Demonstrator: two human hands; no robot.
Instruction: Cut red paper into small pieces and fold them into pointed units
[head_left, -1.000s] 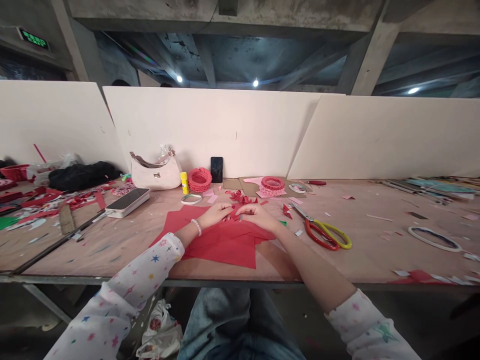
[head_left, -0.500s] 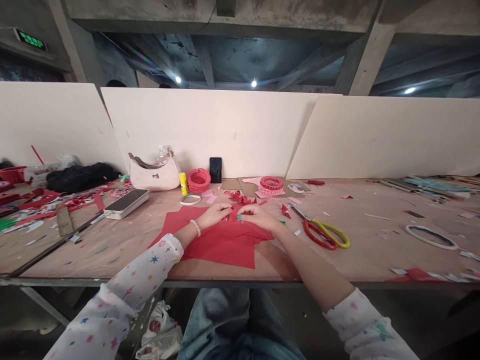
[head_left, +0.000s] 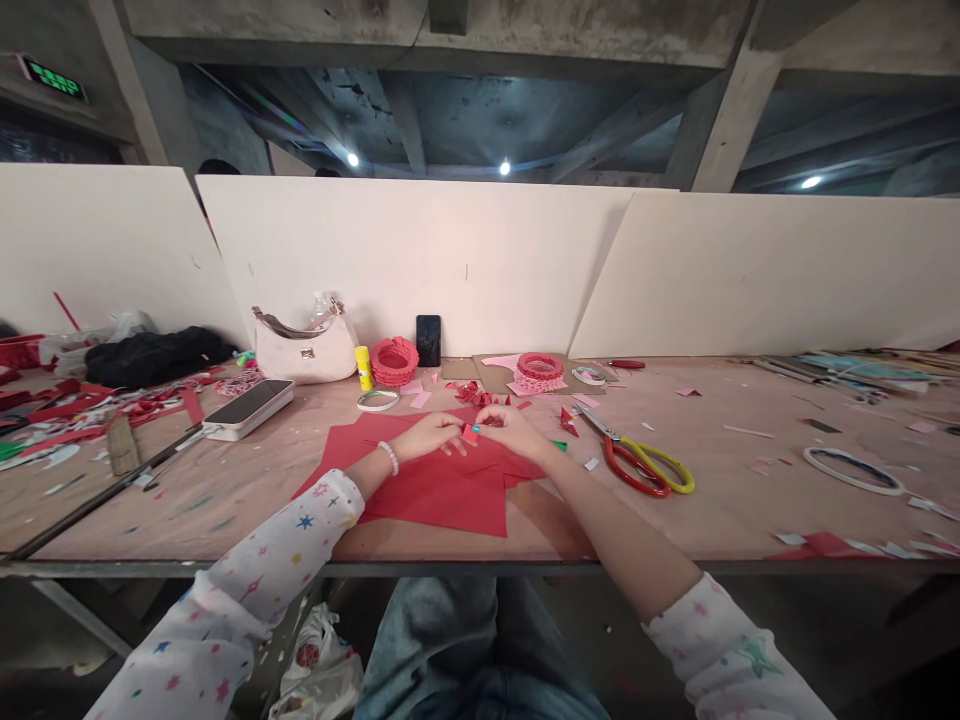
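Between my two hands is a small folded piece of red paper (head_left: 469, 434), held above several larger red paper sheets (head_left: 450, 495). My left hand (head_left: 429, 435), with a beaded bracelet at the wrist, grips its left side with thumb and forefinger, the other fingers extended below. From the right, my right hand (head_left: 511, 430) pinches the same piece; its thumbnail looks turquoise. Just beyond the hands lies a pile of small folded red paper pieces (head_left: 472, 392). Scissors (head_left: 649, 465) with one red and one yellow handle lie open to the right.
A pink ring of folded paper (head_left: 394, 361) and a glue stick (head_left: 364, 368) stand behind. Another ring stack (head_left: 540, 371) rests on cardboard. Left are a handbag (head_left: 306, 350), a white device (head_left: 251, 408) and red scraps (head_left: 67, 430). White boards (head_left: 420, 260) wall the back.
The folded red piece now shows more plainly between my fingertips. My left fingers have shifted around it, some now extended below. The whole view has moved slightly.
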